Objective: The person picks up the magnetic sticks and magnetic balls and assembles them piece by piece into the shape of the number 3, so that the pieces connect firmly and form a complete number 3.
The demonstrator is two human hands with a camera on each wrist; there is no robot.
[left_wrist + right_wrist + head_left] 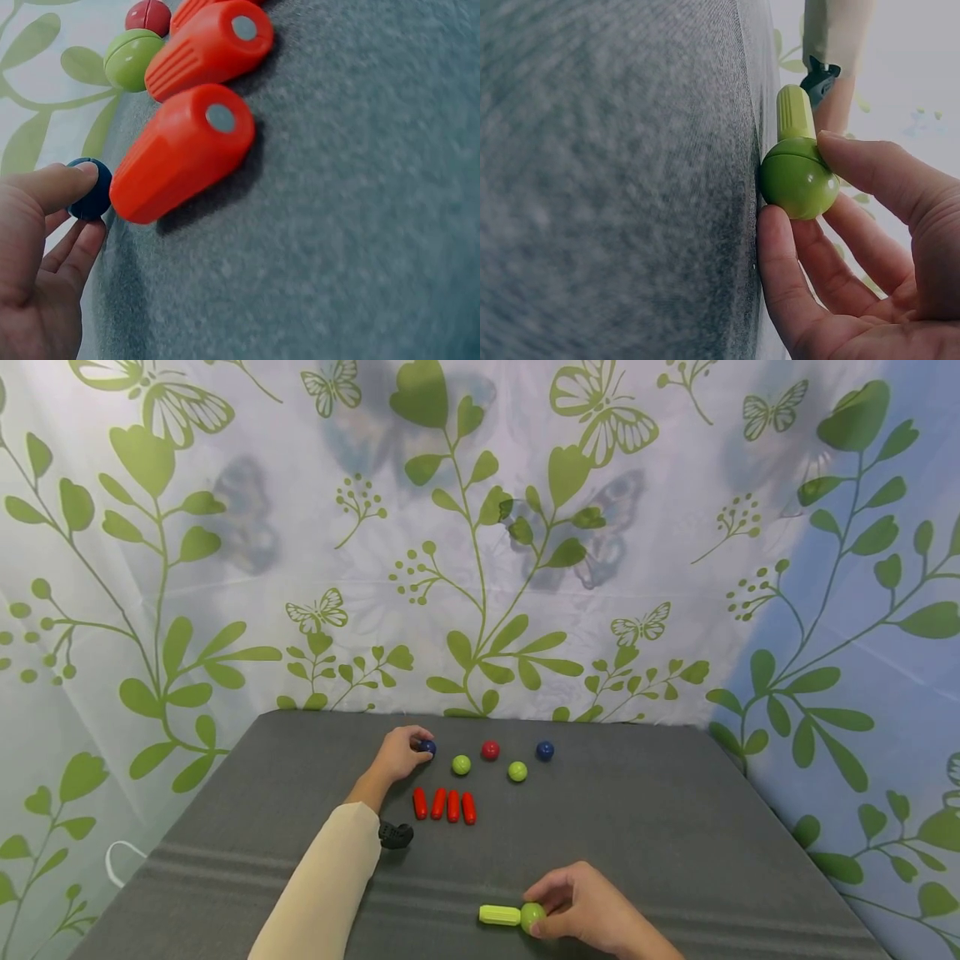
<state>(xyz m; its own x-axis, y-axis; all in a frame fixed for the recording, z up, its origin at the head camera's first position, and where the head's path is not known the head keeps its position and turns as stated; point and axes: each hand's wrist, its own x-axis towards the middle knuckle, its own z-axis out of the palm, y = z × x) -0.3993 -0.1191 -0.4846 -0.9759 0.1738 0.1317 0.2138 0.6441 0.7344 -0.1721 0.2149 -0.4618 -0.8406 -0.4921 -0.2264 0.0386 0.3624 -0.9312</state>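
Observation:
At the far left of the table, my left hand (401, 754) pinches a dark blue ball (91, 189) between thumb and fingers. Near the front edge, my right hand (587, 906) grips a green ball (799, 178) by its sides. A ribbed yellow-green stick (498, 915) lies on the table with one end against that green ball, pointing left. Just in front of the left hand, several red ribbed sticks (453, 806) lie in a row; the left wrist view shows a grey round disc on their near ends.
Right of the left hand sit a green ball (461, 765), a red ball (491, 750), another green ball (517, 772) and a second blue ball (545, 750). All stand on the grey table cloth (637, 810). A leaf-patterned curtain (495, 543) hangs behind the table.

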